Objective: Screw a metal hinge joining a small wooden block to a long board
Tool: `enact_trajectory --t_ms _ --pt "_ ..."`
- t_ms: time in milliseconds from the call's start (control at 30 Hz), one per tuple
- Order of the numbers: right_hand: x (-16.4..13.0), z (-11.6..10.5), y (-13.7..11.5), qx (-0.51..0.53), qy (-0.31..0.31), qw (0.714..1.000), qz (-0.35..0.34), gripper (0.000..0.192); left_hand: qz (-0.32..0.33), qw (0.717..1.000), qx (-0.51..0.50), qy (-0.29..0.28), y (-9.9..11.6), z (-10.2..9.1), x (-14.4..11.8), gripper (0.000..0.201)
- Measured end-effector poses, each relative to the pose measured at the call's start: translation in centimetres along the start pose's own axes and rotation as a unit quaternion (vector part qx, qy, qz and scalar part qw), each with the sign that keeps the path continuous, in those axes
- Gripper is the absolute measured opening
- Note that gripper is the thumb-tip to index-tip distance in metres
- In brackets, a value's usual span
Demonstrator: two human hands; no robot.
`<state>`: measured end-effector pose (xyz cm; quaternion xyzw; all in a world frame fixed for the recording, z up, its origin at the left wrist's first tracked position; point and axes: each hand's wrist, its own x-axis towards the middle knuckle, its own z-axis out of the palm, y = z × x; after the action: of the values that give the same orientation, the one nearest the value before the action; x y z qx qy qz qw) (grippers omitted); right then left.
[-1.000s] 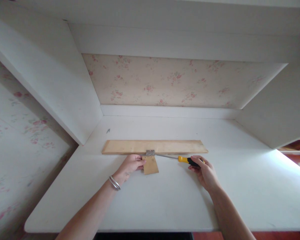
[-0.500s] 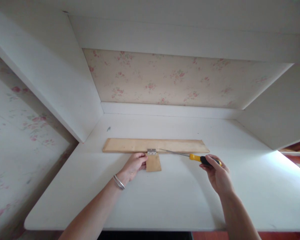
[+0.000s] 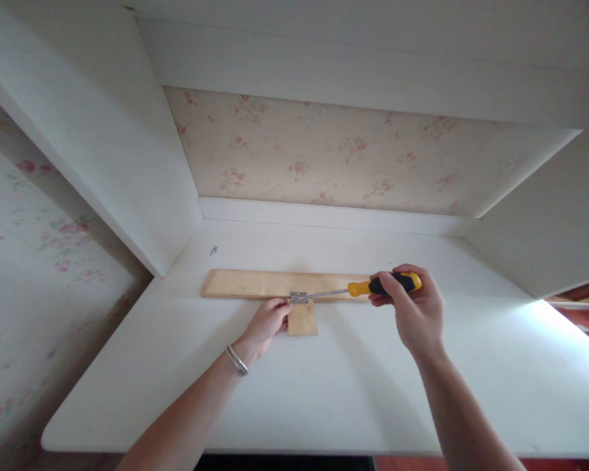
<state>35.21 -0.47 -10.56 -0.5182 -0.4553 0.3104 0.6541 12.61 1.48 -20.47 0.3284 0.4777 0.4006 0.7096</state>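
A long wooden board [image 3: 255, 284] lies across the white desk, with a small wooden block [image 3: 303, 319] at its near edge. A metal hinge [image 3: 299, 297] spans the joint between the two. My left hand [image 3: 267, 324], a silver bracelet at its wrist, is closed on the left edge of the small block, close to the hinge. Held in my right hand [image 3: 412, 307] is a screwdriver [image 3: 360, 288] with a yellow and black handle. Its shaft points left and its tip is at the hinge's right side; whether it sits in a screw I cannot tell.
Several small screws [image 3: 213, 250] lie on the white desk [image 3: 255, 412] behind the board's left end. White side panels [image 3: 103, 131] rise at left and right. Floral wallpaper [image 3: 324, 154] covers the back wall.
My right hand has moved left and up with the screwdriver, bringing its tip from beside the hinge onto it. My left hand has stayed on the block.
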Motion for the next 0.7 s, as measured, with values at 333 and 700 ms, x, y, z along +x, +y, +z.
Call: enact_trajectory --t_ms 333,700 --pt "0.3 2.5 -1.7 -0.1 -0.052 0.993 -0.019 0.04 0.016 0.999 0.021 0.027 -0.4 -0.2 0.4 0.013" --pt "0.1 3.9 -2.9 -0.217 -0.135 0.964 -0.08 0.036 0.035 0.995 0.076 0.051 -1.0 -0.4 0.9 0.015"
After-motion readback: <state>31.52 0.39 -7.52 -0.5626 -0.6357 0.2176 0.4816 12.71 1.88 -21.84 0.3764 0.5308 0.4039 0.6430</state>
